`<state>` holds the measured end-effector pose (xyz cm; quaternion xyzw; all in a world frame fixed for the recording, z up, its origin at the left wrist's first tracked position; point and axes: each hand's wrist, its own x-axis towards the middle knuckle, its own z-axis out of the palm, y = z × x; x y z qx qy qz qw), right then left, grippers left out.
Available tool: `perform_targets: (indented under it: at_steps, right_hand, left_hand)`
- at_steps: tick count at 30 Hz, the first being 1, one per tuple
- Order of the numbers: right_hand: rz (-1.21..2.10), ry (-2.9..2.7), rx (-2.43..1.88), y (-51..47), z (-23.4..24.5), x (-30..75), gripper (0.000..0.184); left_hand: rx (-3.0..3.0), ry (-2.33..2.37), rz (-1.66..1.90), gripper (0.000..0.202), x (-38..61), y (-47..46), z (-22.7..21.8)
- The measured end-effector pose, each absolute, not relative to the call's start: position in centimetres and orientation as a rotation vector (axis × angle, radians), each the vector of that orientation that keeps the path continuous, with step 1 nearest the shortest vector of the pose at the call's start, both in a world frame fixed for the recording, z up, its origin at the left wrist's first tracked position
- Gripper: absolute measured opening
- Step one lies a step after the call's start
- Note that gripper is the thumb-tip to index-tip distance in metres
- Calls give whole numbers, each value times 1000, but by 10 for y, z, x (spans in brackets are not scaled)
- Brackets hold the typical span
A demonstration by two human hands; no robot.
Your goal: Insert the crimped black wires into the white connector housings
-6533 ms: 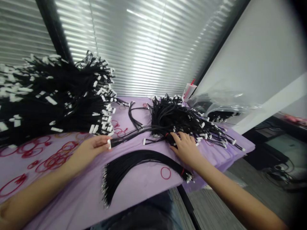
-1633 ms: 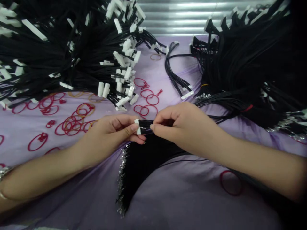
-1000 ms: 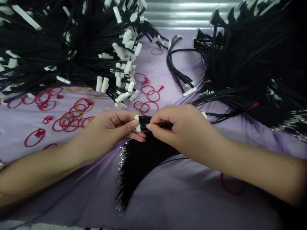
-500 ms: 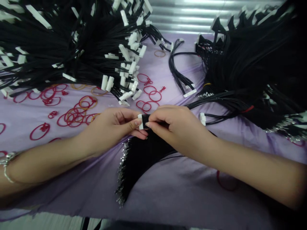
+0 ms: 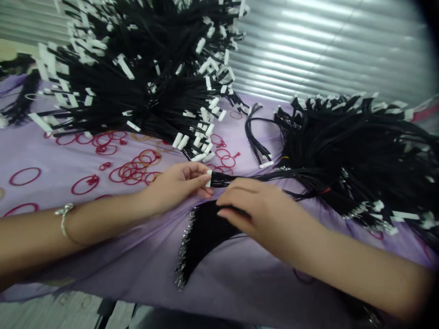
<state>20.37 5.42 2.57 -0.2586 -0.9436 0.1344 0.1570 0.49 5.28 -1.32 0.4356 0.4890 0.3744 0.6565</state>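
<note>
Near the middle of the lilac tablecloth (image 5: 240, 283), the left hand (image 5: 176, 187) pinches a white-ended black wire bunch (image 5: 221, 179); the right hand (image 5: 260, 217) has released it, fingers relaxed above fanned black wires (image 5: 202, 237).

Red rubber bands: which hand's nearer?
Left hand: nearer, just right of the red rubber bands. Right hand: farther right, beyond the left hand.

Bare L hand (image 5: 180, 185): palm turned in, thumb + fingers pinched together, tips pointing R. L forearm (image 5: 103, 220) stretched in from lower L, wrist approx straight. Bare R hand (image 5: 257, 219) just beside + lower, back up, fingers loosely curled, tips pointing L. R forearm (image 5: 346, 267) angled in from lower R.
</note>
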Motion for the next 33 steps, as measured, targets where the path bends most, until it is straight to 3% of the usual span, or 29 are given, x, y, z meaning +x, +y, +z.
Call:
perform_targets:
  at_steps: [5,14,20,26,33]
  right_hand:
    - [413,-2858,-617,52,2,183,17]
    - [1028,-2496,-776,51,30,195,8]
    - [1335,-2360,-776,56,37,201,11]
    - [1400,-2268,-899,60,39,196,11]
    - [1065,-2343,-1197,74,28,196,15]
  left_hand:
    - [1167,1133,859,14,1,57,-10]
    - [1234,1166,811,14,3,54,-8]
    - [1196,1162,805,14,3,54,-8]
    - [1167,1147,812,15,2,54,-8]
    - [1057,1072,813,15,0,55,-10]
